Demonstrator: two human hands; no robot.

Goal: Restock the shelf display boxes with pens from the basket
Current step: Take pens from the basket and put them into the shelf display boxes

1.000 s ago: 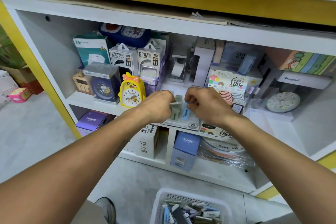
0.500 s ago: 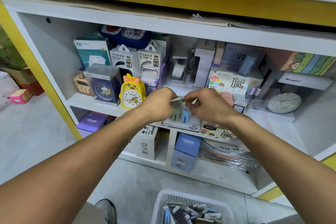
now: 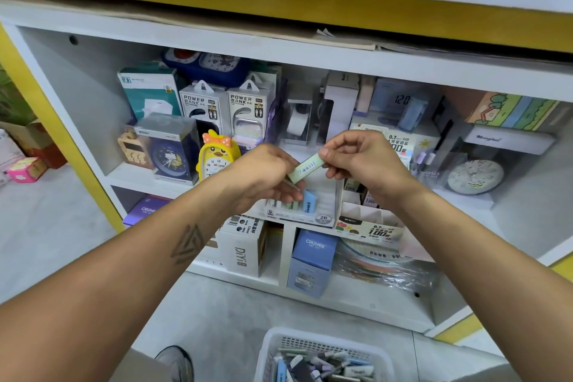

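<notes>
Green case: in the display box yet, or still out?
Out. Both hands hold the green case above the display box, left hand and right hand at its ends.

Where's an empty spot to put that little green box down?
The display box has bare white room right of the blue case. The shelf is bare right of the round clock. Around the duck clock it's crowded.
</notes>
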